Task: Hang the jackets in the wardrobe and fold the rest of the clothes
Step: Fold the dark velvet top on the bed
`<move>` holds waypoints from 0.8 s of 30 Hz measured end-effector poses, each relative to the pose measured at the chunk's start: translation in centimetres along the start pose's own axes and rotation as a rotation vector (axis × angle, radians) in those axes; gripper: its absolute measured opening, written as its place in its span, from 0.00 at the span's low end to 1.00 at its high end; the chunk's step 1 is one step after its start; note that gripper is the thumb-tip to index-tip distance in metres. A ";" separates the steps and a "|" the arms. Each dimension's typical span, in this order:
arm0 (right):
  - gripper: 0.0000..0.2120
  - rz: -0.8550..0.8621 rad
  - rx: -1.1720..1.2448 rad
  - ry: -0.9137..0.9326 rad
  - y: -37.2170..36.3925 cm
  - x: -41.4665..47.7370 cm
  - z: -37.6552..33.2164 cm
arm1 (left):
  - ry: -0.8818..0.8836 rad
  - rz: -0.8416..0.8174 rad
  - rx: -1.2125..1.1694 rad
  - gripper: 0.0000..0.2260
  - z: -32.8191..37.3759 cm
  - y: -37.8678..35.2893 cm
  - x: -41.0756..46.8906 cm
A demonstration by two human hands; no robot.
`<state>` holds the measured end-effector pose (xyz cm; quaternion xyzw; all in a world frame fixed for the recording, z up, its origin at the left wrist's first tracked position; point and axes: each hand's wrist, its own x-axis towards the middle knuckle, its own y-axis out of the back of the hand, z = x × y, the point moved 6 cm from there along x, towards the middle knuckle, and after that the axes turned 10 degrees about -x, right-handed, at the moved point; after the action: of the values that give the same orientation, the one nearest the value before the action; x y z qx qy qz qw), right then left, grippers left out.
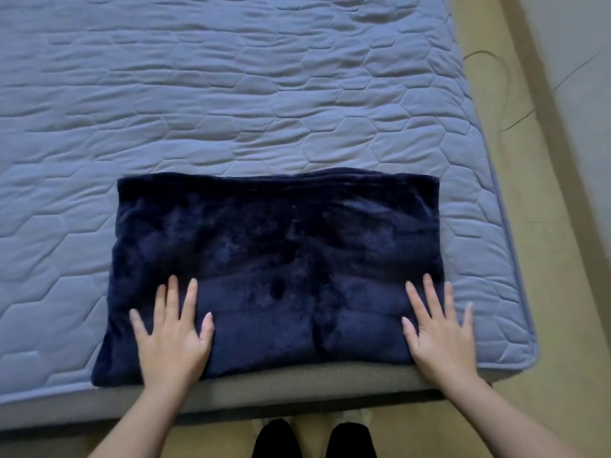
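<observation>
Where the blue quilted mattress (231,94) reaches its near edge, a navy garment (277,246) of plush, fleecy cloth is laid out flat, folded into a broad rectangle with its long sides running left to right. Its near edge lies along the near edge of the mattress, and its right end sits close to the near right corner. Stacked layers can be made out along the far edge of the fold, and a crease runs from the near edge up through the middle of the cloth. What kind of garment it is cannot be told from the fold.

The left hand (172,338) is laid palm down on the near left part of the garment, with the fingers straight and spread wide. The right hand (439,338) is laid flat in the same way on the near right corner, fingers fanned out, the little finger reaching past the cloth onto the mattress. Nothing is gripped by either hand.

A grey band (297,388) is seen along the near side of the mattress below the cover. A beige floor (545,246) is seen to the right, with a thin dark cable (505,77) lying on it far to the right. Two dark-clad feet (277,439) are visible at the near edge, between the forearms.
</observation>
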<state>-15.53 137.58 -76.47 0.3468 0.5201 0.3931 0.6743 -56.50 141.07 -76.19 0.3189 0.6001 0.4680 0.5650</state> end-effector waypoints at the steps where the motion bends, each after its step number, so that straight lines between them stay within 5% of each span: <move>1: 0.30 -0.019 -0.011 -0.010 0.3 -0.3 0.7 | 0.065 -0.002 -0.023 0.31 -1.4 0.8 -0.3; 5: 0.30 0.007 -0.014 0.033 4.0 -0.1 -0.4 | 0.089 -0.015 -0.046 0.33 -2.3 3.9 -0.7; 14: 0.28 0.240 0.151 0.406 13.8 6.0 -19.6 | -0.385 0.103 -0.045 0.28 6.4 8.3 6.9; 24: 0.27 0.286 -0.051 0.512 7.8 13.5 -26.5 | -0.291 0.129 0.017 0.31 -5.7 1.9 15.8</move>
<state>-40.65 154.67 -81.23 0.2892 0.6088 0.5720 0.4675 -64.84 155.00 -80.82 0.4257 0.4942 0.4472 0.6120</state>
